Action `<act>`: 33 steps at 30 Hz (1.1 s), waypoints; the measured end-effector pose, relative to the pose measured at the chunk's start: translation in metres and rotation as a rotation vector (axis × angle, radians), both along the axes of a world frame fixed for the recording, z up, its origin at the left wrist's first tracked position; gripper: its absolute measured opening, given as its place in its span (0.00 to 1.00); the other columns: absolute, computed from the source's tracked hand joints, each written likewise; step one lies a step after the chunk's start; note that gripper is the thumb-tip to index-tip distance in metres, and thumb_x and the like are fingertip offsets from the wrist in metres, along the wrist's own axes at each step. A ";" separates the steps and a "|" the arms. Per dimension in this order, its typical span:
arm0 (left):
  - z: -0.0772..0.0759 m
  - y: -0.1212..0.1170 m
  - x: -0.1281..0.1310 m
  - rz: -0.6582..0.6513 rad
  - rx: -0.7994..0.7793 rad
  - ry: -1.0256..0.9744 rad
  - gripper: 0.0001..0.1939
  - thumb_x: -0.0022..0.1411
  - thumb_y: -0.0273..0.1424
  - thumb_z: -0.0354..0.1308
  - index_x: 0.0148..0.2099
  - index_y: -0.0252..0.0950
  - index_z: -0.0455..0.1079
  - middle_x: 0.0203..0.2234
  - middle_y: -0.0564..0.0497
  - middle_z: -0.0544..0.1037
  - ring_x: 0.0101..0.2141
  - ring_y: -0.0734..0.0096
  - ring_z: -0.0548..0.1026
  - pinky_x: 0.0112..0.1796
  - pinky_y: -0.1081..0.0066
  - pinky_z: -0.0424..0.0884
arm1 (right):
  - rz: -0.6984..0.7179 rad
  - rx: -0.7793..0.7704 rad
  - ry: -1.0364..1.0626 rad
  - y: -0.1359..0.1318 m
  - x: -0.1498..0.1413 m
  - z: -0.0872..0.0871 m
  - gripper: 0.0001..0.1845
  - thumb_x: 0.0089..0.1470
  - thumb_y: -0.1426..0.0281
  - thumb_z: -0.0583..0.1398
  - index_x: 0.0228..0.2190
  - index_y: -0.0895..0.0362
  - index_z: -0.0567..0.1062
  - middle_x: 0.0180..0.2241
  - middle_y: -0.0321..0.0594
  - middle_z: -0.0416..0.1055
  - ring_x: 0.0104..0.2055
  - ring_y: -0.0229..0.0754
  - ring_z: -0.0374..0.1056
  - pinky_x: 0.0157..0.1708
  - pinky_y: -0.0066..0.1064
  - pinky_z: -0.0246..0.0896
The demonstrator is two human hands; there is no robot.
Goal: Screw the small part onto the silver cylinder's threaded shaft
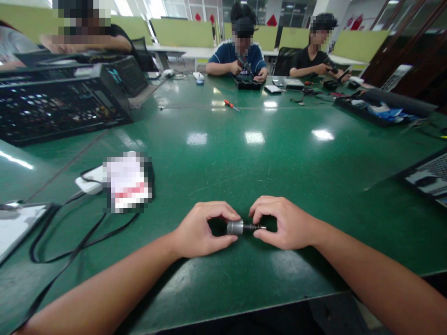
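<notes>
Just above the green table [223,172], a small silver metal cylinder with a thin spring-wound shaft [235,227] lies sideways between my hands. My left hand [206,230] grips the thick cylinder end between thumb and fingers. The shaft points right, into my right hand [281,223], whose thumb and curled fingers close around its dark coiled part. A bright thin tip of the shaft shows past those fingers.
A black computer case [63,102] stands at the left. A white box with a black strap [127,184] lies nearer. An orange screwdriver [231,104] rests further back. Several people sit across the table; one person [237,56] handles a power tool. A black tray [380,109] is at the right.
</notes>
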State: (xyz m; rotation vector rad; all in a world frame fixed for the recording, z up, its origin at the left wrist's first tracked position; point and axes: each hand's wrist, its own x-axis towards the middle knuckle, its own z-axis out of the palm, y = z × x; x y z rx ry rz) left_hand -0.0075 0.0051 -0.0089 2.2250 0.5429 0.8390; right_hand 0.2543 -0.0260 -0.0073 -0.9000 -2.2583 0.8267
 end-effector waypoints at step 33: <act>0.002 0.003 -0.004 0.020 0.024 -0.025 0.12 0.55 0.25 0.71 0.43 0.35 0.77 0.36 0.45 0.85 0.36 0.65 0.84 0.39 0.68 0.79 | 0.001 -0.006 -0.114 0.003 0.012 0.007 0.03 0.52 0.72 0.65 0.32 0.56 0.75 0.34 0.40 0.78 0.37 0.44 0.73 0.41 0.36 0.67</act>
